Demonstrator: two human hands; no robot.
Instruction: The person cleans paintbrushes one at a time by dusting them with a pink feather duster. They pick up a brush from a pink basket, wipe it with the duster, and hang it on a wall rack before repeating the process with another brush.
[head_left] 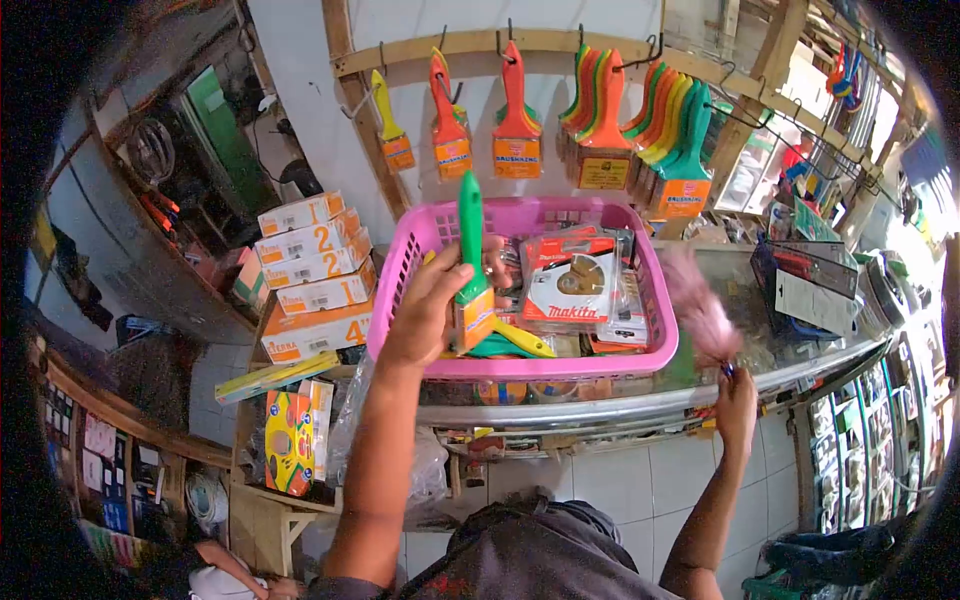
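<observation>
My left hand (pixel 425 315) is closed around a green-handled paintbrush (pixel 470 215), held upright with an orange label at its lower end. It is over the left part of a pink plastic basket (pixel 530 367). Inside the basket lie a red and white Makita blade pack (pixel 570 282), other packaged items, and a yellow handle beside a green one near the front. Right of the basket, my right hand (pixel 737 405) grips the handle of a fluffy pink duster (pixel 700 300). The duster's head is blurred over the glass counter.
Several paintbrushes (pixel 515 110) hang from hooks on a wooden rail behind the basket. Stacked orange and white boxes (pixel 315 270) stand at left, above a yellow box (pixel 290 440). Dark-framed packages (pixel 810 285) lie on the counter (pixel 780 375) at right. Part of another person (pixel 235 575) shows at lower left.
</observation>
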